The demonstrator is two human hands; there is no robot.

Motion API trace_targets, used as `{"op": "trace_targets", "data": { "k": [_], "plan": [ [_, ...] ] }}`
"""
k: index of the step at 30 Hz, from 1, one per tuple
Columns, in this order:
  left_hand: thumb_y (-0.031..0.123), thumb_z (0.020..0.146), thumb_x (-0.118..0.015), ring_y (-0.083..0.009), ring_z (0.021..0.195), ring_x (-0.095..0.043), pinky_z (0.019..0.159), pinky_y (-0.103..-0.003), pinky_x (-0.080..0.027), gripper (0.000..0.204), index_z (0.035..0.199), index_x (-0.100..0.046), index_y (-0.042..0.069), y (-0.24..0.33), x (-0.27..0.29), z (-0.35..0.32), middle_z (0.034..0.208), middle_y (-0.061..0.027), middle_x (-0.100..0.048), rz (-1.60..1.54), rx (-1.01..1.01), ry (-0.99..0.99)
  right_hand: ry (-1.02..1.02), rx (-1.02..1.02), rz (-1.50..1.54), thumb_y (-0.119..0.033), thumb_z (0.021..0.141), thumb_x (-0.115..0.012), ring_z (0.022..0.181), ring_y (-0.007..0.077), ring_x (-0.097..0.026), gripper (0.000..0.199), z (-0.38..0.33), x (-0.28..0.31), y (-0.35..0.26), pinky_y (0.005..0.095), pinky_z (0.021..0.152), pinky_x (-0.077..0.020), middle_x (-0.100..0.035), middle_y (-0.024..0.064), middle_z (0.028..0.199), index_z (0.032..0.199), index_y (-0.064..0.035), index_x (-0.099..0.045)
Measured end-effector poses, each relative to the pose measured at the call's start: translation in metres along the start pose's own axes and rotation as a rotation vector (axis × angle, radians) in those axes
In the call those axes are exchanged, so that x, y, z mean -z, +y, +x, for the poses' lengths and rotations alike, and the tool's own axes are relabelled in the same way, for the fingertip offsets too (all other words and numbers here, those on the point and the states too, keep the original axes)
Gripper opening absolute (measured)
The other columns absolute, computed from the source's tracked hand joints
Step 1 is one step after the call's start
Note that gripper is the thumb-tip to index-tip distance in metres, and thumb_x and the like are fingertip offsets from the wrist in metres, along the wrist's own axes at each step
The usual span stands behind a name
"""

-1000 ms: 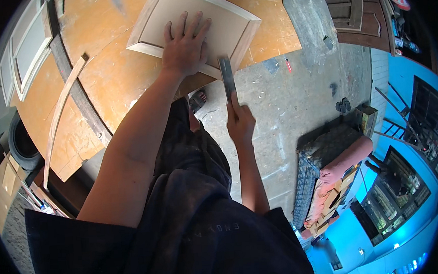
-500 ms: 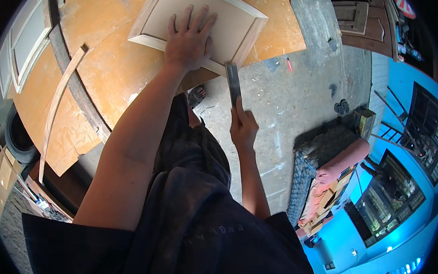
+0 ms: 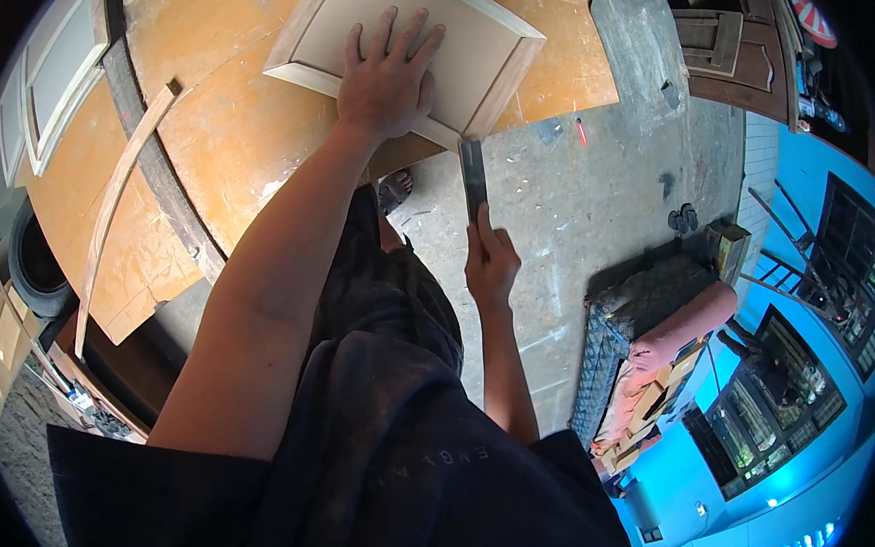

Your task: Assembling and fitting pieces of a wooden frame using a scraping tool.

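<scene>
A pale wooden framed panel (image 3: 474, 43), like a cabinet door, lies on the orange-brown worktable (image 3: 239, 135) with one corner jutting past the near edge. My left hand (image 3: 381, 88) presses flat on it, fingers spread over the inner board and the near rail. Below, my right hand (image 3: 491, 267) is closed round the lower end of a flat dark file (image 3: 474, 179). The file points away from me, its far end at the panel's near corner. Whether it touches the wood I cannot tell.
A curved wooden strip (image 3: 117, 198) and a dark plank (image 3: 155, 155) lie on the table's left, near white-framed panels (image 3: 67, 81). A worn grey board (image 3: 637, 56) sits at the right. A cushioned seat with a pink roll (image 3: 686, 323) stands on the floor, right.
My right hand has drawn the file slightly back toward me from the panel's corner. My left hand stays flat on the panel. The whole view has shifted a little.
</scene>
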State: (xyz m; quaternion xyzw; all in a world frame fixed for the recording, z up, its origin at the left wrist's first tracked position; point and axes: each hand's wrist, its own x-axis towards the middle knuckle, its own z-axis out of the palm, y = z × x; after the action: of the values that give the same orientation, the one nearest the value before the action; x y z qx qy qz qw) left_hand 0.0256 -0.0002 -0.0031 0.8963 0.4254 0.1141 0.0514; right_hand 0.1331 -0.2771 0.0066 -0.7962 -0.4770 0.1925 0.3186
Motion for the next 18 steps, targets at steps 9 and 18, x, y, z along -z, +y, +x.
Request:
{"op": "trace_targets", "data": {
  "k": [9, 18],
  "plan": [
    [0.027, 0.094, -0.056, -0.0324, 0.147, -0.031, 0.116, -0.061, -0.022, 0.059, 0.151, -0.041, 0.028, 0.002, -0.002, 0.002, 0.161, -0.0021, -0.035, -0.022, -0.017, 0.017, 0.143, 0.125, 0.072, -0.01, 0.092, -0.071, 0.053, 0.0228, -0.052, 0.036, 0.116, -0.031, -0.027, 0.037, 0.05, -0.0433, -0.051, 0.0105, 0.061, 0.128, -0.008, -0.069],
    [0.027, 0.093, -0.056, -0.0326, 0.147, -0.032, 0.116, -0.062, -0.022, 0.06, 0.151, -0.041, 0.028, 0.001, 0.001, -0.002, 0.16, -0.0028, -0.035, -0.009, -0.009, -0.005, 0.052, 0.031, 0.0, -0.011, 0.092, -0.072, 0.052, 0.0236, -0.052, 0.039, 0.026, -0.008, -0.015, 0.0372, 0.049, -0.0429, -0.051, 0.0104, 0.063, 0.131, -0.0098, -0.068]
  ]
}}
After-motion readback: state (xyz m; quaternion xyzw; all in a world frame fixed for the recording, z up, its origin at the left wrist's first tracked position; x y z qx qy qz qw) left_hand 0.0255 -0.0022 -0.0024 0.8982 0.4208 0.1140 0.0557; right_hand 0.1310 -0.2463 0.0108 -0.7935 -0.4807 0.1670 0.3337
